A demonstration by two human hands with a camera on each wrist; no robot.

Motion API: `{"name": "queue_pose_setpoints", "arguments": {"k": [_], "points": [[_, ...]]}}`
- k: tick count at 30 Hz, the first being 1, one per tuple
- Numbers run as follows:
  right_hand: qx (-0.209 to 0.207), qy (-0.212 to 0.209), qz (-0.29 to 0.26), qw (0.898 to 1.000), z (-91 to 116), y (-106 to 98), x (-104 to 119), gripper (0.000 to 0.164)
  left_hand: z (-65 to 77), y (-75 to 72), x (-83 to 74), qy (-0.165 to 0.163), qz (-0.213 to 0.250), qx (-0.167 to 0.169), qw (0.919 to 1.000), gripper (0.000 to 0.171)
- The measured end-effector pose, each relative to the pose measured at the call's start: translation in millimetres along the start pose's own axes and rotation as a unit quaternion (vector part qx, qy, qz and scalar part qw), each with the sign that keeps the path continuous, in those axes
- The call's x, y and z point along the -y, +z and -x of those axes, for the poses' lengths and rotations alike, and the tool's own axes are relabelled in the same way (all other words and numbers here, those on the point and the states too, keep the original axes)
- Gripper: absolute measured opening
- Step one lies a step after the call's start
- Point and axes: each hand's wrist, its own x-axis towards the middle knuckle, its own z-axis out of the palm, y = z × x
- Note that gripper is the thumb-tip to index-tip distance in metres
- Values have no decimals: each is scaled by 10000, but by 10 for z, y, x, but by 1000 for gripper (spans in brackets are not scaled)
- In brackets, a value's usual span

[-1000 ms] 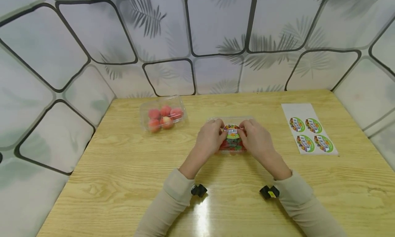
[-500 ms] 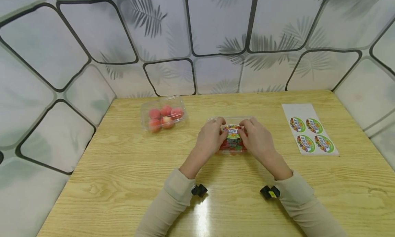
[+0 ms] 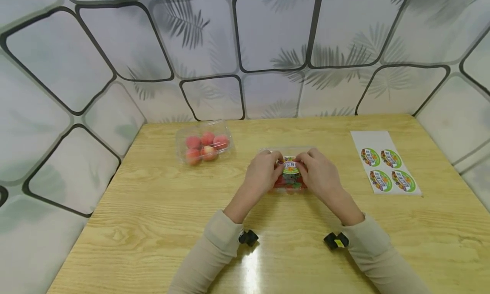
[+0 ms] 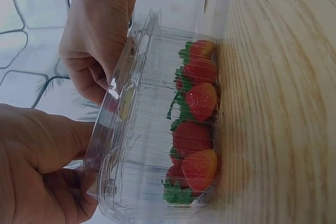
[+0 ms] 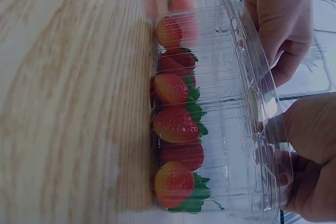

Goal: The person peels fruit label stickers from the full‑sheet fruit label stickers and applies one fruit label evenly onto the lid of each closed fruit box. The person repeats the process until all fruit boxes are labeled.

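Note:
A clear plastic clamshell box [image 3: 292, 186] of strawberries [image 4: 201, 102] stands on the table in front of me, its lid down. On the lid is a round, colourful sticker [image 3: 290, 165] with a white band of lettering. My left hand [image 3: 261, 170] and right hand [image 3: 318, 171] hold the sticker's two sides between curled fingers and thumbs, close against the lid. From the right wrist view, strawberries [image 5: 176, 124] show through the box wall, and thumb and fingertips touch the lid. Whether the sticker's edges lie fully flat is hidden by the fingers.
To the back left, another clear box [image 3: 180, 151] holds several peach-like fruits [image 3: 208, 152]. A white sheet [image 3: 369, 136] with several round stickers [image 3: 403, 181] lies to the right on the wooden table [image 3: 153, 226]. A patterned wall covering [image 3: 272, 30] rises behind.
The thumbs have shifted slightly on the sticker, and more of its lettering shows now. Both hands stay at the lid; box, fruit and sheet have kept their places.

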Motion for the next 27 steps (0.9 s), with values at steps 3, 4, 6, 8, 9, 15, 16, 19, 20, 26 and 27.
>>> {"name": "queue_pose_setpoints", "arguments": {"k": [3,4,6,8,9,15,16,19,20,26,27], "points": [[6,-79,18,10000,9,5,-2,9,16,8,-6,-15,18,-5,10000,18],[15,-98,32,9999,12,7,-3,9,21,10,-9,-11,35,-6,10000,18],[64,-102,59,9999,22,17,-12,11,33,18,-12,-3,55,16,10000,18],[120,-99,75,9999,38,20,-14,11,47,28,-16,12,96,54,9999,19],[135,-110,77,9998,48,24,-16,11,56,33,-20,17,119,66,9999,18],[186,-203,55,9996,89,39,-27,11,91,58,-33,38,70,28,10000,17],[188,-216,52,9996,87,38,-29,12,88,61,-32,43,31,15,10000,17],[179,-275,30,9995,71,32,-31,12,68,58,-27,52,-14,-19,10000,17],[174,-301,33,9994,63,29,-32,12,60,55,-24,54,-42,-21,10000,17],[202,-420,106,9989,16,6,-26,13,22,22,-13,174,-238,-86,9995,17],[194,-446,114,9988,11,4,-24,13,19,17,-13,231,-305,-110,9992,17]]}}
